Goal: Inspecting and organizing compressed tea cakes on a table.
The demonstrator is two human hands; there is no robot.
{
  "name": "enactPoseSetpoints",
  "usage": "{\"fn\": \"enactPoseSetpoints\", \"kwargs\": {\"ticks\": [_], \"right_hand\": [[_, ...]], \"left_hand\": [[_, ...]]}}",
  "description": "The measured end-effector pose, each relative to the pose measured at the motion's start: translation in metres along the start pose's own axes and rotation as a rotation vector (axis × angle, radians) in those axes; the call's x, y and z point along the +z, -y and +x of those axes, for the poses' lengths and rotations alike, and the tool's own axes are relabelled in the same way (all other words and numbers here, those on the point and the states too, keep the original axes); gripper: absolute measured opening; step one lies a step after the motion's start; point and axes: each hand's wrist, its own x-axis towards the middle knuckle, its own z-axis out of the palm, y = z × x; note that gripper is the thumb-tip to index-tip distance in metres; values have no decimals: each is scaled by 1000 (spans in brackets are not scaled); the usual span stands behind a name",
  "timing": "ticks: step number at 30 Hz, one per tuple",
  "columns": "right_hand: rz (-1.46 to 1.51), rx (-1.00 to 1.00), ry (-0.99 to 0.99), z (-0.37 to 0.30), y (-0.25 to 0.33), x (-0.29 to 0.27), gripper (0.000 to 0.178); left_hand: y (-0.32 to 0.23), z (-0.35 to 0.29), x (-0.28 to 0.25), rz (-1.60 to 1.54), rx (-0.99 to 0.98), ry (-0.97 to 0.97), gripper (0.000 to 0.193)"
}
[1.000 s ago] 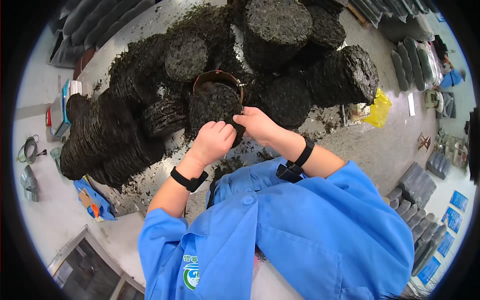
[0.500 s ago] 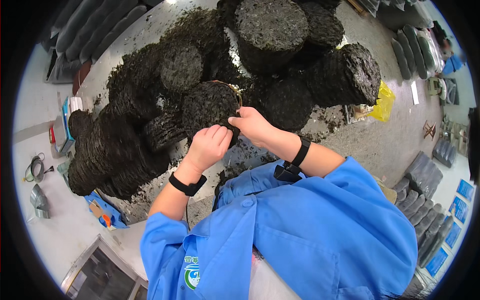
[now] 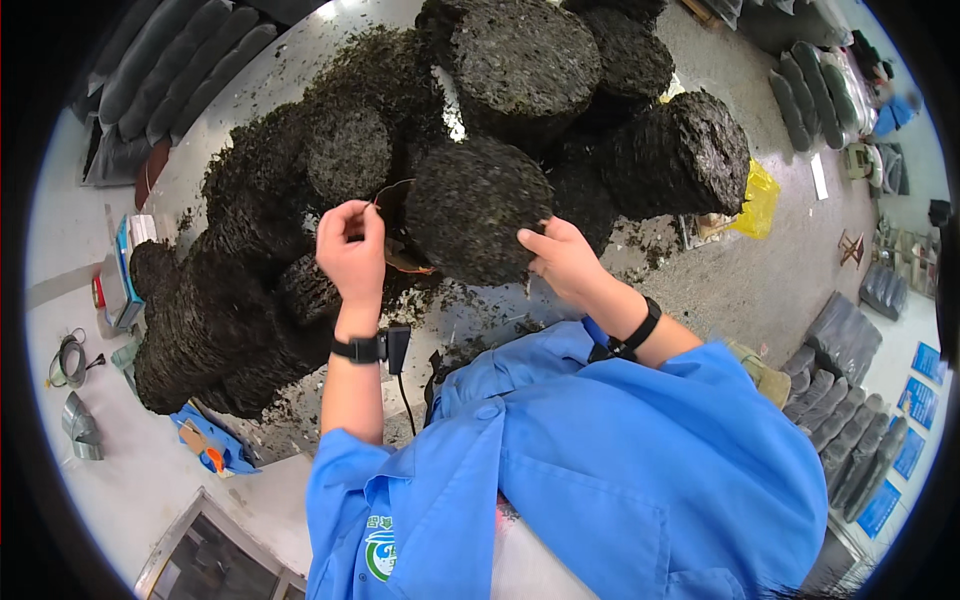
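Disc [image 3: 478,212] shifted right, round face up; right grip [image 3: 572,262] pinching it, left grip [image 3: 352,250] strand [image 3: 397,184].

The round disc [image 3: 480,210] before you is blackish green, mottled with grey flecks. The slanted stack [image 3: 665,150] near it is black, lined with fine stripes along its side. Your jacket [image 3: 600,450] is bright blue, with a green-and-white emblem [image 3: 380,555]. Your wristbands [image 3: 356,349] are plain black. The crumpled plastic [image 3: 759,200] is yellow; the floor [image 3: 740,275] is speckled grey.
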Motion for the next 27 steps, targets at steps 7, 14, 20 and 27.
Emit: {"fn": "enactPoseSetpoints", "kwargs": {"ticks": [7, 14, 20, 27], "right_hand": [[-39, 54, -165, -35, 11, -35, 21], [55, 5, -144, -37, -1, -45, 16], [-860, -796, 97, -40, -4, -23, 42], [-1314, -983, 159, -73, -11, -8, 69]], "left_hand": [[51, -25, 26, 460, 351, 441, 13], [39, -96, 11, 531, 344, 854, 19], [4, -92, -27, -991, -901, 642, 69], [-7, -104, -37, -811, -896, 225, 37]]}}
